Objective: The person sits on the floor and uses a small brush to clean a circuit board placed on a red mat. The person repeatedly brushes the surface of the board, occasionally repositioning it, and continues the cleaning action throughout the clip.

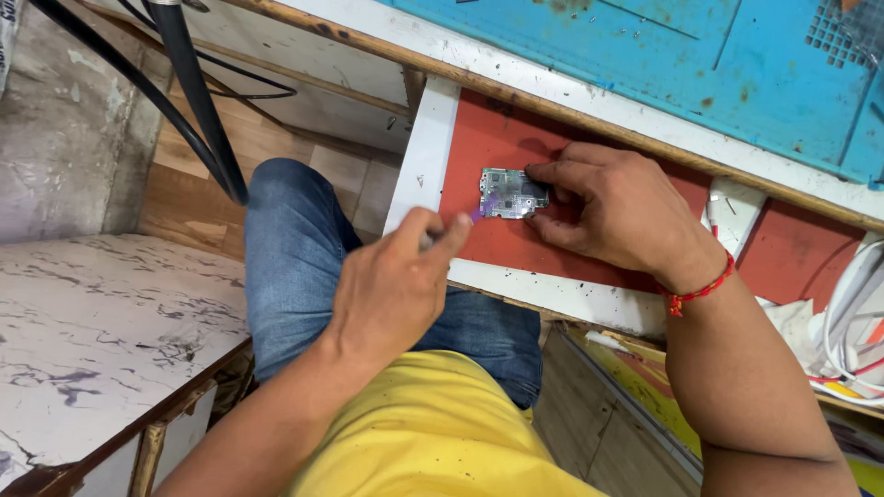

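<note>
A small circuit board [509, 194] lies on the red bottom of an open drawer [488, 147]. My right hand [617, 212] rests on the drawer floor and pinches the board's right edge between thumb and fingers. My left hand [391, 285] hovers at the drawer's front left corner, fingers closed around a small tool with a purple tip [477, 212] that points at the board's left edge. Most of the tool is hidden inside the hand.
The drawer's white front rim [552, 293] runs beneath my hands. A blue work mat [663, 64] covers the bench above. White cables [852, 322] lie at the right. A marbled white tabletop [92, 340] stands at the left, black cables [198, 110] hang beside it.
</note>
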